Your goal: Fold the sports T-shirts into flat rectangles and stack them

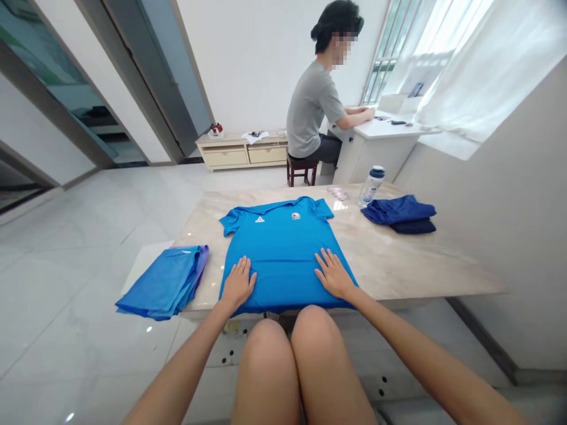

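Observation:
A blue short-sleeved polo shirt (283, 242) lies spread face up on the marble-look table (394, 271), collar toward the far side. Its chest carries a white logo and a small round badge. My left hand (239, 282) rests flat on the shirt near its lower left side, fingers stretched out. On the lower right part, my right hand (334, 274) lies with its fingers spread. A shallow crease crosses the shirt between the hands. The shirt's bottom hem reaches the table's near edge, just above my knees.
Folded blue and purple cloths (163, 280) overhang the table's left edge. Dark blue folded garments (398, 213) and a clear water bottle (371, 186) stand at the right. A person (312, 106) in grey sits at a white desk (385, 141) beyond, near a low cabinet (243, 153).

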### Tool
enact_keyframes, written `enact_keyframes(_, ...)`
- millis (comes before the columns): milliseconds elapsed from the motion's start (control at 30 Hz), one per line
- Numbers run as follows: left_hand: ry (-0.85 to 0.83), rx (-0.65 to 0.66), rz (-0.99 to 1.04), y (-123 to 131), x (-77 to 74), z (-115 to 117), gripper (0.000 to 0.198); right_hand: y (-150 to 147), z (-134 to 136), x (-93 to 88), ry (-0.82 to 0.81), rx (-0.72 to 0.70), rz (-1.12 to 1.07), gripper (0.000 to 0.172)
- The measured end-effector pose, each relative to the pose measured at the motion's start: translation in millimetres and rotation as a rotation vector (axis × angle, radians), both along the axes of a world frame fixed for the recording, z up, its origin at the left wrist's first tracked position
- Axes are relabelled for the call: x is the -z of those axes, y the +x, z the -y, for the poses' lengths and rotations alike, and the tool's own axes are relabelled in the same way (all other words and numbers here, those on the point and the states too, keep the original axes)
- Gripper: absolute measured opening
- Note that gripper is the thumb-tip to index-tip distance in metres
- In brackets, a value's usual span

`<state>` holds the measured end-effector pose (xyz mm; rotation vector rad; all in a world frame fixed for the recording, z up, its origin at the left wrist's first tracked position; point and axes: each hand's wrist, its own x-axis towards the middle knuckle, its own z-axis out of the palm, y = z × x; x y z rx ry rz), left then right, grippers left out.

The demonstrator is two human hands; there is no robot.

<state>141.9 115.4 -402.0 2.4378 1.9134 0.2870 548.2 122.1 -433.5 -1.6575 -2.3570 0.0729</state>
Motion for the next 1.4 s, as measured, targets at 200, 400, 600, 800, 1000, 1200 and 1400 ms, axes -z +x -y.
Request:
enact_keyframes(200,-0.163,0.049,-0.047,-6,-31.6,28,0.065,5,41,-1.5,0.004,-0.026,-0.006,0.066)
enact_keyframes(400,-0.261,0.06,-0.115,-6,-62.7,70,0.056,20,90,-15.6,-0.042,-0.127,0.009,0.061)
enact_keyframes(600,-0.181,-0.036,-0.021,-21,-38.6,151,0.06,51,187,-2.1,0.031,-0.121,-0.123,0.051)
enact_keyframes(800,-0.209,-0.296,0.387,-73,10.3,199,0.051,84,222,43.6,-0.024,0.278,-0.463,0.033)
enact_keyframes(1000,-0.166,-0.501,0.754,-69,12.9,161,0.074,81,162,50.6,-0.118,0.496,-0.83,0.067)
enact_keyframes(1200,-0.058,-0.526,0.737,-50,12.3,134,0.066,63,146,42.1,-0.064,0.491,-0.83,0.071)
enact_keyframes(1400,-0.027,-0.615,0.703,-52,33.2,154,0.06,65,165,40.6,-0.06,0.52,-0.761,0.073)
